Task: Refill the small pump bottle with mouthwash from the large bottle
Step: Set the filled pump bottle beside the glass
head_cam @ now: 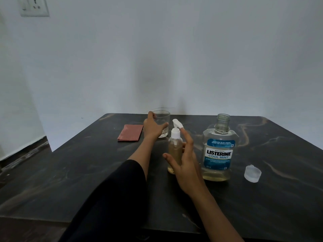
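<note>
The small clear pump bottle (pixel 174 147) stands upright mid-table with its white pump head fitted and yellowish liquid inside. My right hand (pixel 186 159) is open around it: the thumb crosses its front and straight fingers reach up on its right side toward the pump. Whether they touch it is unclear. The large Listerine bottle (pixel 218 151) stands just to the right, uncapped, with a low layer of yellowish liquid. Its clear cap (pixel 252 173) lies on the table further right. My left hand (pixel 153 128) reaches back and grips a clear drinking glass (pixel 163 117).
A folded reddish cloth (pixel 130 135) lies left of the glass. The dark marbled table (pixel 87 172) backs against a pale wall. A wall socket (pixel 34 6) sits at the upper left.
</note>
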